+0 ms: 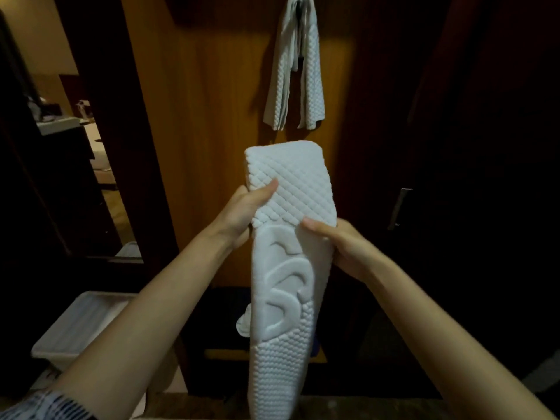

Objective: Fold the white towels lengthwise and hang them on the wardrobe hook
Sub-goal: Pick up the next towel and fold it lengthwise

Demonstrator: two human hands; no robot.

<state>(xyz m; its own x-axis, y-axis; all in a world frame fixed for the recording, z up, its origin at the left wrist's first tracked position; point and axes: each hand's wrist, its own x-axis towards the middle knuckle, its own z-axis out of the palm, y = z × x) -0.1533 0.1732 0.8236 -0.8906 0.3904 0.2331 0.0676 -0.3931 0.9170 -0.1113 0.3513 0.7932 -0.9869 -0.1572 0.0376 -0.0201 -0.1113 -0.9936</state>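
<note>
I hold a white quilted towel (pixel 285 274), folded into a long narrow strip, upright in front of the wooden wardrobe panel (pixel 206 116). My left hand (pixel 245 207) grips its left edge near the top, thumb on the front. Lower on the right edge, my right hand (pixel 339 247) pinches the strip with the thumb on top. The towel's upper end bends over away from me. Above it, white towels (pixel 295 80) hang folded over the wardrobe hook (pixel 300 4), which is mostly hidden by the cloth.
A white plastic bin (pixel 75 325) stands on the floor at the lower left. A mirror or doorway (pixel 75 131) on the left shows a lit room. A dark door with a metal handle (pixel 400 207) is on the right.
</note>
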